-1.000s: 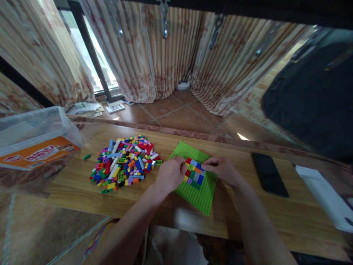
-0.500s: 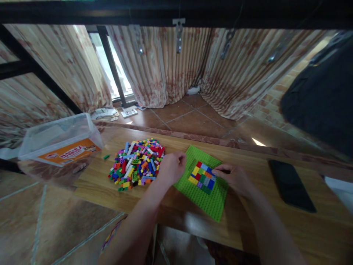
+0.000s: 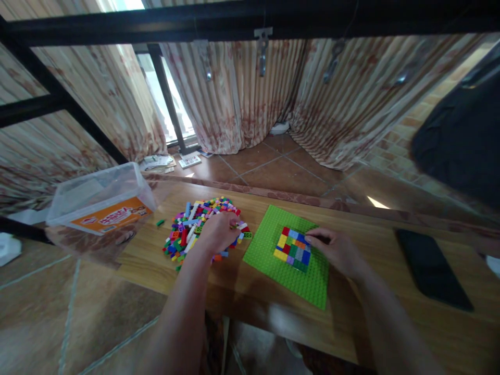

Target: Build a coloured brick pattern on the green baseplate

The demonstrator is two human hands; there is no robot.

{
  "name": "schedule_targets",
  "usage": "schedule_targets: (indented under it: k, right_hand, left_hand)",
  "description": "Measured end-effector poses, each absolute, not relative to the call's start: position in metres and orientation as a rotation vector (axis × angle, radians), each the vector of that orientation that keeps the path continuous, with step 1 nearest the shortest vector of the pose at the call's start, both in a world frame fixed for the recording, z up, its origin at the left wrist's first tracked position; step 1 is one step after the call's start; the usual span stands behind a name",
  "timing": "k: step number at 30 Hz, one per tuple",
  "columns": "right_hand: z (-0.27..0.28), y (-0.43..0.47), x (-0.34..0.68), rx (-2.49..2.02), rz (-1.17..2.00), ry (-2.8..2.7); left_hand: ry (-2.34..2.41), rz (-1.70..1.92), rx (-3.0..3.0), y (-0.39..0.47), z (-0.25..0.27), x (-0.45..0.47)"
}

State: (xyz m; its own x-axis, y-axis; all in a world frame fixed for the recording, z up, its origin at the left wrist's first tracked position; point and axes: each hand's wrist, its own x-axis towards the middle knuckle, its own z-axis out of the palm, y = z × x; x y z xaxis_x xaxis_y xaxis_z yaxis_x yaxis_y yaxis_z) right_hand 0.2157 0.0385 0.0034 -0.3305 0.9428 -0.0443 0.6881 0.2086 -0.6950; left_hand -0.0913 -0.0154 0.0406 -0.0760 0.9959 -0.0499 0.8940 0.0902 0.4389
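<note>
My left hand (image 3: 219, 232) is over the right side of a heap of small toy building bricks (image 3: 183, 237). Its fingers are bent together among the bricks, and what they pinch is too small to make out. A green studded baseplate (image 3: 269, 260) lies on the wooden table, bearing a roughly square patch of coloured bricks (image 3: 292, 250) in red, yellow, blue, green, orange and grey. At the patch's upper right edge rests my right hand (image 3: 332, 247), thumb and fingertips close together. Whether a brick is between them is hidden.
A clear plastic box (image 3: 103, 200) with an orange label stands at the table's left end. One green brick (image 3: 160, 223) lies apart from the heap. A black phone (image 3: 432, 268) lies to the right. Beyond the table are a dark metal bar (image 3: 234, 21) and striped curtains (image 3: 242, 99).
My left hand has moved left from the baseplate's edge to the brick heap. My right hand stays at the brick patch. The whole view has shifted slightly.
</note>
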Motion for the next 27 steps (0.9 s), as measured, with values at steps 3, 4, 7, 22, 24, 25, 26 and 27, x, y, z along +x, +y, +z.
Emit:
schedule_targets:
  k: [3,4,7,22,24,25,26,27]
  right_hand:
    - [0.005,0.036,0.207,-1.504,0.894,-2.096]
    - [0.005,0.036,0.204,-1.491,0.904,-2.091]
    - [0.005,0.036,0.197,-1.452,0.911,-2.087]
    - [0.019,0.030,0.178,-1.392,0.723,-1.769]
    - [0.024,0.024,0.171,-1.329,0.766,-1.733]
    - [0.025,0.021,0.167,-1.301,0.811,-1.737]
    - [0.027,0.018,0.163,-1.274,0.859,-1.744]
    - [0.028,0.015,0.160,-1.252,0.903,-1.747]
  left_hand:
    - [2.131,0.293,1.850,-0.014,0.042,-0.082]
    - [2.146,0.254,1.846,-0.014,0.043,-0.080]
    - [2.179,0.195,1.836,-0.015,0.044,-0.078]
    - [1.977,0.658,1.801,-0.013,0.039,-0.073]
    - [1.812,0.822,1.788,-0.013,0.040,-0.064]
    - [1.733,0.887,1.783,-0.013,0.040,-0.058]
    - [1.669,0.935,1.776,-0.014,0.040,-0.051]
    - [1.626,0.967,1.773,-0.015,0.040,-0.043]
